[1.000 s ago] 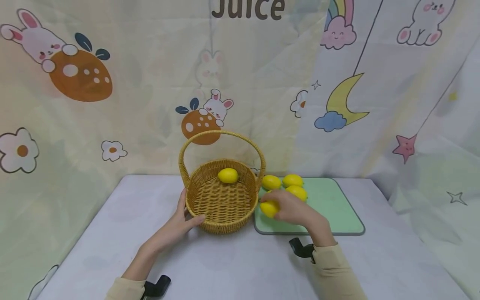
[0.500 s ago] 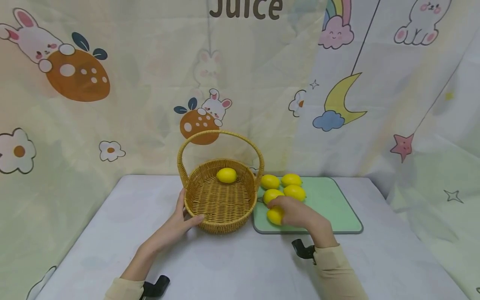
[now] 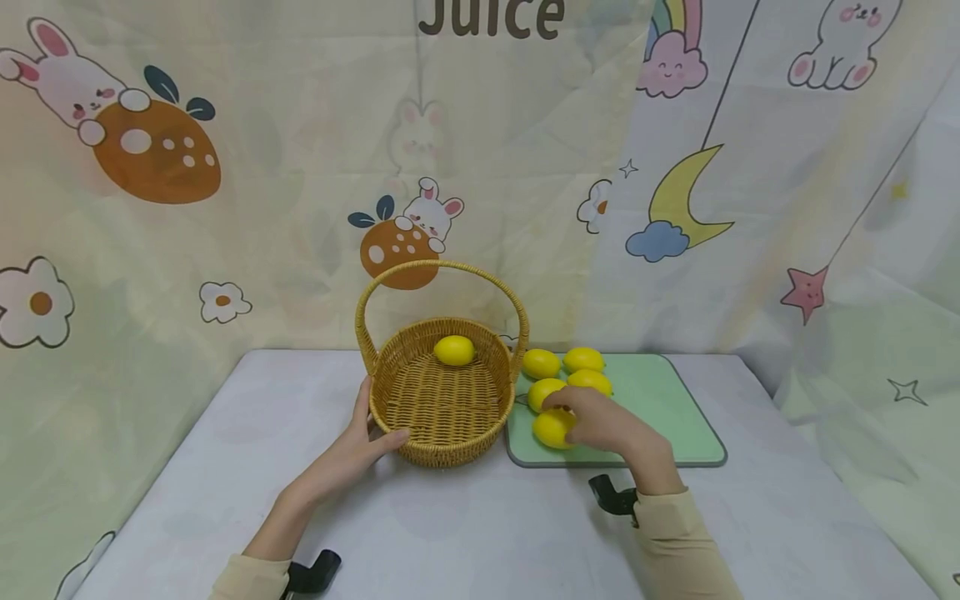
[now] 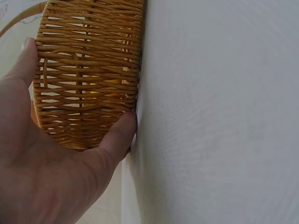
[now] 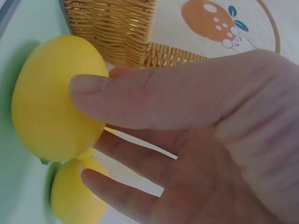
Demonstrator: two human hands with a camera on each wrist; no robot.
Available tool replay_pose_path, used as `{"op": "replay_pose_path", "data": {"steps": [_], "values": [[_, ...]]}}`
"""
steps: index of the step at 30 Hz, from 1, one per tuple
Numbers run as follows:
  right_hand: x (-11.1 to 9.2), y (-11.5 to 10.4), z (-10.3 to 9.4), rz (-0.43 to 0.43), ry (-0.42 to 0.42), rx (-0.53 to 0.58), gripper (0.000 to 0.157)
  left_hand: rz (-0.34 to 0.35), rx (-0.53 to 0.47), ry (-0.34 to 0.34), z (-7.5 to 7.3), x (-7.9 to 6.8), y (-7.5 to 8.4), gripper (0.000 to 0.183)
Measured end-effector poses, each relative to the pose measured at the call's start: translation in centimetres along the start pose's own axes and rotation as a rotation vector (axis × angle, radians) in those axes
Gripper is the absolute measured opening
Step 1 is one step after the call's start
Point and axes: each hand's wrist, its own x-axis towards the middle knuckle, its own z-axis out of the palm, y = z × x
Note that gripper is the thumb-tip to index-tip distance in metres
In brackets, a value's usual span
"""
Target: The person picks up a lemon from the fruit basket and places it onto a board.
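Note:
A round wicker basket (image 3: 442, 454) with a tall handle stands at the middle of the table, one lemon (image 3: 454, 351) inside near its back. My left hand (image 3: 360, 450) holds the basket's left side, thumb along the front; the left wrist view has the woven wall (image 4: 88, 70) between thumb and fingers. On the green cutting board (image 3: 652, 417) several lemons sit close together. The nearest lemon (image 3: 553, 428) lies on the board by my right hand (image 3: 611, 425). In the right wrist view my thumb overlaps this lemon (image 5: 56, 102), while the other fingers are loosely extended and spread.
The other lemons on the board include one at back left (image 3: 541, 364), one at back right (image 3: 584, 360) and one just behind the nearest (image 3: 545, 393). The board's left edge lies close to the basket. A printed cloth (image 3: 300, 167) hangs behind the white table (image 3: 465, 533).
My right hand has brought the nearest lemon slightly right and toward me, then drawn back to the right, uncovering more of it. The left hand and basket stay in place.

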Motion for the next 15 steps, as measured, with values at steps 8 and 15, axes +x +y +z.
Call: {"op": "replay_pose_path", "data": {"steps": [8,15], "values": [[-0.23,-0.33,-0.69,-0.008,0.01,0.008,0.046,0.012,-0.01,0.001,0.0,-0.03,0.04,0.109],[-0.16,-0.68,-1.03,-0.001,0.023,0.041,0.043,-0.001,-0.001,0.001,0.07,0.0,-0.1,0.108]]}}
